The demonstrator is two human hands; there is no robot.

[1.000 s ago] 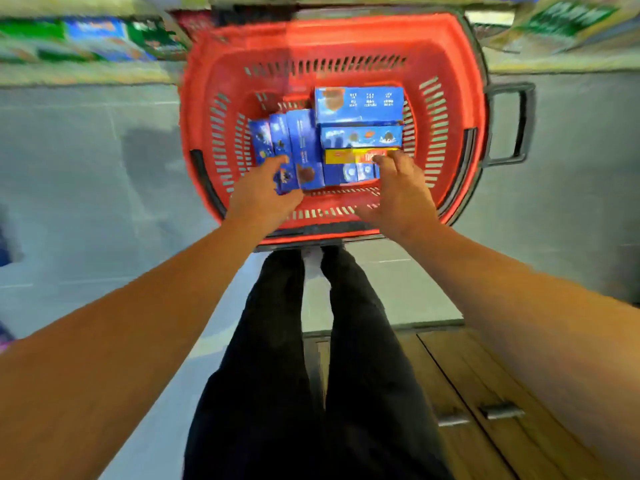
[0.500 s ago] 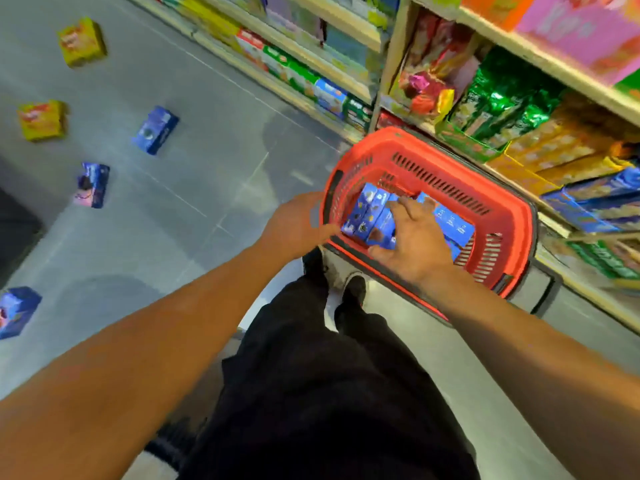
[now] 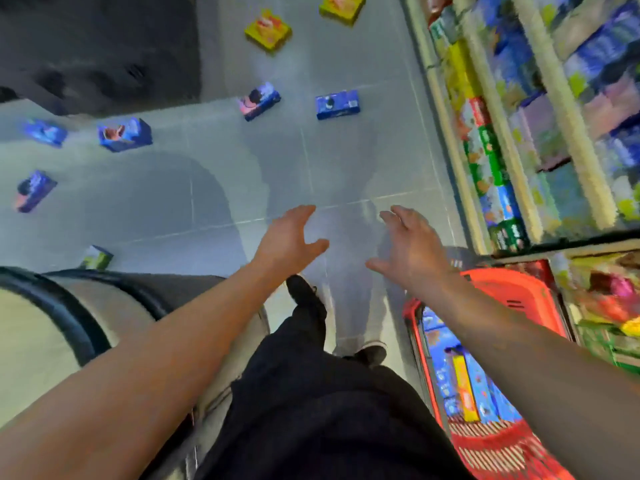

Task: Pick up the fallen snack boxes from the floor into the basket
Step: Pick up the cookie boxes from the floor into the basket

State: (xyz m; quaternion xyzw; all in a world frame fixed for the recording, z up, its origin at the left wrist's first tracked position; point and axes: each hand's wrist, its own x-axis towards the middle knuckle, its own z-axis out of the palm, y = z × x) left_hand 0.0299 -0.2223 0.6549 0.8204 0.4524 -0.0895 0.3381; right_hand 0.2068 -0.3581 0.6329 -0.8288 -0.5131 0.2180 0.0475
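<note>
- Head view shows both hands out in front over bare grey floor [image 3: 242, 174], each with fingers spread and relaxed, holding nothing: the left hand [image 3: 289, 239] and the right hand [image 3: 410, 247] are well apart from every fallen box.
- Snack boxes still on the floor lie ahead and to the left of the hands. Nearest ahead are the blue box with a pink end [image 3: 259, 100] and the blue cookie box [image 3: 337, 104], side by side and apart from each other.
- The cookie box lies with its long axis running left to right across the view; the pink-ended box is angled, its long axis running from lower left to upper right.
- By my reading, the cookie box sits roughly between the two hands' lines, slightly nearer the right hand, and the pink-ended box falls to the left hand.
- Further off lie two yellow boxes [image 3: 268, 29] ahead, and to the far left more blue boxes [image 3: 124, 134], plus a small greenish box [image 3: 98, 258] beside a round dark-rimmed fixture [image 3: 69, 306].
- The red basket [image 3: 530, 296] stands on the floor at the lower right, just beside the store shelving [image 3: 502, 140], under the right forearm; blue and yellow boxes already lie inside.
- Any box picked ahead must travel back and rightward to reach it.
</note>
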